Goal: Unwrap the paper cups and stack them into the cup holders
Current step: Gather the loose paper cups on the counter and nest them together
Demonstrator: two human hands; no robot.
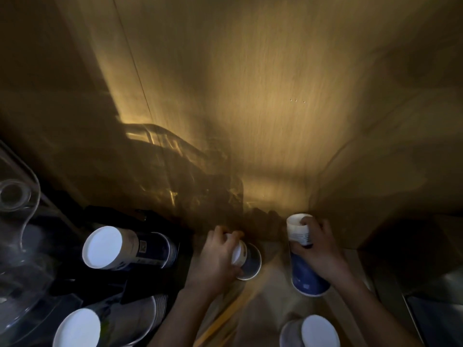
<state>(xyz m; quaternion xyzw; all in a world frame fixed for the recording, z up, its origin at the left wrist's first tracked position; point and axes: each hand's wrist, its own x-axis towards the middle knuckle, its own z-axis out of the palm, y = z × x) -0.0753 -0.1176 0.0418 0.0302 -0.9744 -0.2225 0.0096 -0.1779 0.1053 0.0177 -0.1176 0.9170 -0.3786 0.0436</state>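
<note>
**Two hands, two batches of cups**

Nearest to me, at the bottom edge, a white cup base point(320, 331) is showing, and another stack point(76, 329) is lying at lower left with its base toward me. Above that one, a third stack point(120, 247) is resting on its side in what looks like a dark holder point(147, 294), though the light is too dim for me to be sure.

My left hand point(215, 259) is wrapping around a short batch of cups point(246, 260), fingers pressed around its wall; the open mouth is pointing right and slightly toward me. My right hand point(318, 249) is closing around a longer blue stack point(304, 261), gripping it near the middle, with the pale end up by the wooden wall point(263, 108) and the blue end toward me.

The two batches are lying just beside each other, apart, the left one's mouth facing the right stack. I judge the coming move to be either nesting them or carrying one leftward to the holder; my left hand is the nearer one for that. Clear glassware point(17, 196) is standing at far left, beyond the holder, and could be knocked.
</note>
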